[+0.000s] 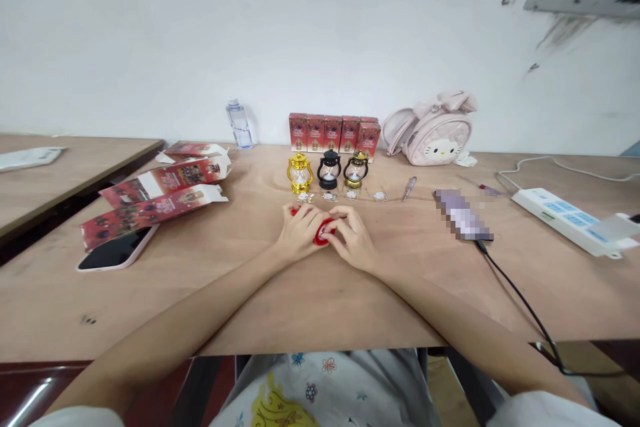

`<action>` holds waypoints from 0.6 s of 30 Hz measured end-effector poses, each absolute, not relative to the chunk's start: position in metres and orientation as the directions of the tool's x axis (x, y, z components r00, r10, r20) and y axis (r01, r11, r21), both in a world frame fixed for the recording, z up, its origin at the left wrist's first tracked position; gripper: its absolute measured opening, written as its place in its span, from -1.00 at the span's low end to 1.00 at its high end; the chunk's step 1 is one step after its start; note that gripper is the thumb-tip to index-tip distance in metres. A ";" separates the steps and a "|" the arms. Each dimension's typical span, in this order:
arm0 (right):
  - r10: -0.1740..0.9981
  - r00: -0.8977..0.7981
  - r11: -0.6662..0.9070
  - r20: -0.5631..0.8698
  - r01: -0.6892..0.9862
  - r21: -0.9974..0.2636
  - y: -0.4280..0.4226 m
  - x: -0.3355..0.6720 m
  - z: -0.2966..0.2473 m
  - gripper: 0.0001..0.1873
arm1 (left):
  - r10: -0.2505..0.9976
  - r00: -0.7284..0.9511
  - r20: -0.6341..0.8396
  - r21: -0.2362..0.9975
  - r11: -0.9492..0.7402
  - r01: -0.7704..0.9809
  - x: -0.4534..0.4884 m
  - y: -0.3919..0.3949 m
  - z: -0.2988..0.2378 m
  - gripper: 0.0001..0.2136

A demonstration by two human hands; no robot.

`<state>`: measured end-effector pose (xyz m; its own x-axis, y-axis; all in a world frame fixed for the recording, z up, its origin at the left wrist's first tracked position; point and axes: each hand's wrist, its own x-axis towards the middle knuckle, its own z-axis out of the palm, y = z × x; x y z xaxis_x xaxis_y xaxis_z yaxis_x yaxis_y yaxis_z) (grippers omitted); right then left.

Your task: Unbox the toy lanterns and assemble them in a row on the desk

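Observation:
My left hand (299, 232) is wrapped round a small red lantern (319, 235) just above the table. The lantern lies on its side with its round base toward me; the fingers cover most of its body. At that base, the fingers of my right hand (357, 240) are bent and press close together; anything small between them is hidden. Beyond my hands stand a gold lantern (299, 173), a black lantern (329, 171) and a black-and-gold lantern (355, 171). Small white and metal pieces (330, 197) lie in a row before them.
Red printed boxes (333, 133) line the wall. Flattened cartons (155, 207) and a phone (117, 250) lie left, near a bottle (240, 125). Rightward are a pink bag (435, 137), a screwdriver (410, 188), a cabled phone (463, 215) and a power strip (565, 220).

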<state>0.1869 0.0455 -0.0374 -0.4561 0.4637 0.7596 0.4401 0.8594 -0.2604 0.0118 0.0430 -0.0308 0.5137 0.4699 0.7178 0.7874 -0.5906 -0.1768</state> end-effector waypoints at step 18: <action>0.371 -0.420 0.857 0.828 0.499 -0.130 0.043 0.186 -0.035 -0.91 | 0.505 0.475 0.720 -0.119 -0.585 0.802 0.012 0.042 -0.029 -0.73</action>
<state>0.1860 0.0432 -0.0354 -0.4201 0.3708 0.8283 0.4990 0.8567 -0.1305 0.0119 0.0415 -0.0287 0.4753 0.5050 0.7205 0.8022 -0.5850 -0.1191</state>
